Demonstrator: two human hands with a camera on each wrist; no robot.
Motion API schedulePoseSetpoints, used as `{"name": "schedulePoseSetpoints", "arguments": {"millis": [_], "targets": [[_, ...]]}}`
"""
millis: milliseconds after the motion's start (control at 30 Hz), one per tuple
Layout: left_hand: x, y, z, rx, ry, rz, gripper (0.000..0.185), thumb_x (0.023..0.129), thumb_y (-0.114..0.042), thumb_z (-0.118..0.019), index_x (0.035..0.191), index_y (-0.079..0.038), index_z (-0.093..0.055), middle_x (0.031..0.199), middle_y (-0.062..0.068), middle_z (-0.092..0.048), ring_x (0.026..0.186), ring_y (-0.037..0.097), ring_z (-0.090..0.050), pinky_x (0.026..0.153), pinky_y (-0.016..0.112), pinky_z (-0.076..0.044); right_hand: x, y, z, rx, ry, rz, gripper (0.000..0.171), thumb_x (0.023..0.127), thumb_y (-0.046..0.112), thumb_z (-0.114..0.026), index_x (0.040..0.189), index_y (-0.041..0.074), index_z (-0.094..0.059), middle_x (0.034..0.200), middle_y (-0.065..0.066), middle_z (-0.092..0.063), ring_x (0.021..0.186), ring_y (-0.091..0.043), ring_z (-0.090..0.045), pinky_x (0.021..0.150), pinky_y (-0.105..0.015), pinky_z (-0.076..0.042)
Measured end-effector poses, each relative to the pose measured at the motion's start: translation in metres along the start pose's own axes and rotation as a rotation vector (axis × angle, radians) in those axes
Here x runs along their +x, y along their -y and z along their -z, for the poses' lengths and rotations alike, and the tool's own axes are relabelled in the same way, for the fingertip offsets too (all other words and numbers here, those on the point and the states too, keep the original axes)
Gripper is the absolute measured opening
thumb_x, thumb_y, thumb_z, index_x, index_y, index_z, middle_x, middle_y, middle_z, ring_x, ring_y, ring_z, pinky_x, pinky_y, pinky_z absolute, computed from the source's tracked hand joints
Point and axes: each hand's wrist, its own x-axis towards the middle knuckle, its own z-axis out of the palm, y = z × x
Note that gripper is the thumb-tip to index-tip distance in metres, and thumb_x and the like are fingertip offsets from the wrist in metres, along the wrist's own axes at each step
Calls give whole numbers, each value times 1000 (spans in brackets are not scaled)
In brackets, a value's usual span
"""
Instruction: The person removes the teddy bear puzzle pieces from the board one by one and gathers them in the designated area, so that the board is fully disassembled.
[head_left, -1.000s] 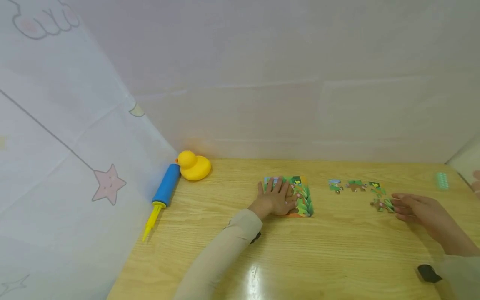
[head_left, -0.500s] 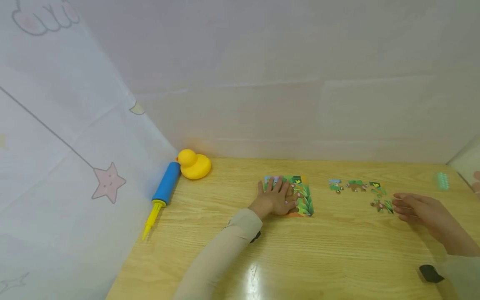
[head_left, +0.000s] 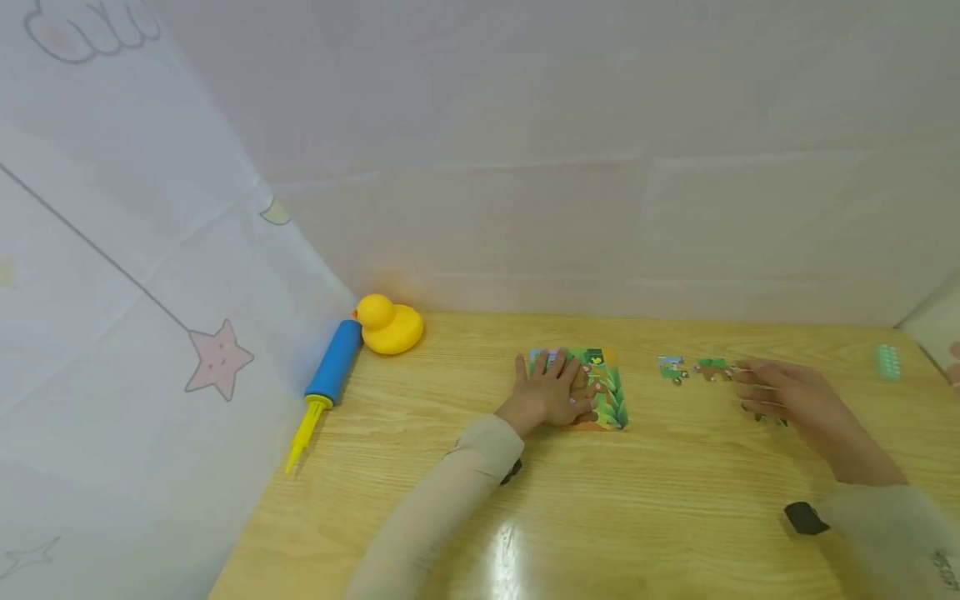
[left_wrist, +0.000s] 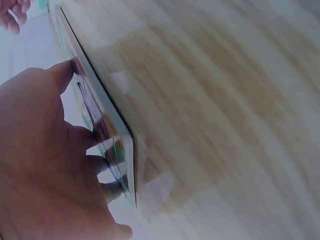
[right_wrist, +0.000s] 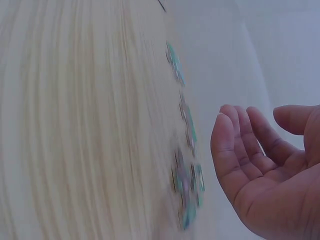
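pieces [head_left: 693, 368] lie in a loose row right of the puzzle board [head_left: 609, 398], running away from it; right hand [head_left: 783, 393] hovers over the row's far end, fingers relaxed, holding nothing. left hand [head_left: 553, 393] presses flat on the board.
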Motion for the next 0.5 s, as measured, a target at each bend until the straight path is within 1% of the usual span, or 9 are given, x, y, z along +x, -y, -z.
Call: {"name": "schedulePoseSetpoints", "arguments": {"millis": [67,100,133,233,300,333,400,500], "targets": [[0,1,0,4,-7,-5,83,99,-75,-28,165,-30,-6,173,-3,2,161,26,0,125,65,1,9,7,-14,-91,6,-40,67,109,44,-42,155,-4,-33,118,26,-64,103,4,-68,88,-24,-59],[1,1,-1,0,-14,-9,83,98,-75,-27,165,-31,-7,173,-3,1,161,26,-1,125,65,0,14,10,-21,-119,17,-57,72,108,47,-41,155,-7,-30,120,22,-64,104,3,-68,90,-25,-59],[1,2,-1,-7,-22,-18,82,99,-75,-26,165,-31,-8,173,-3,-1,161,26,-2,125,65,-2,18,12,-28,-122,24,-73,73,108,49,-41,155,-6,-31,123,16,-64,104,1,-69,91,-27,-59],[3,8,0,-74,-53,-48,80,99,-75,-27,164,-31,-13,173,1,-6,160,27,-7,125,65,-8,29,19,-48,-105,53,-76,71,108,48,-41,154,-6,-34,131,-8,-62,106,-7,-71,94,-32,-59],[5,13,1,-121,-72,-79,79,99,-74,-30,164,-31,-16,173,4,-9,160,28,-10,125,65,-11,35,23,-61,-88,68,-76,68,109,46,-40,154,-4,-36,135,-18,-58,108,-10,-71,94,-33,-59],[5,17,2,-137,-80,-97,79,99,-74,-32,164,-30,-18,173,5,-10,160,29,-11,124,65,-12,38,25,-66,-83,76,-75,66,109,45,-40,154,-4,-37,137,-21,-56,108,-12,-71,94,-34,-59],[4,23,4,-158,-80,-120,81,98,-74,-37,164,-30,-18,173,7,-9,160,30,-9,124,65,-11,44,28,-77,-78,92,-81,65,109,45,-40,154,-2,-38,138,-24,-54,110,-16,-70,95,-34,-59],[-1,30,7,-113,-64,-124,86,96,-74,-41,165,-30,-13,173,7,-5,160,32,-5,124,66,-9,54,33,-94,-64,125,-94,62,110,43,-41,153,-1,-40,141,-26,-53,114,-23,-69,95,-36,-59]]}}
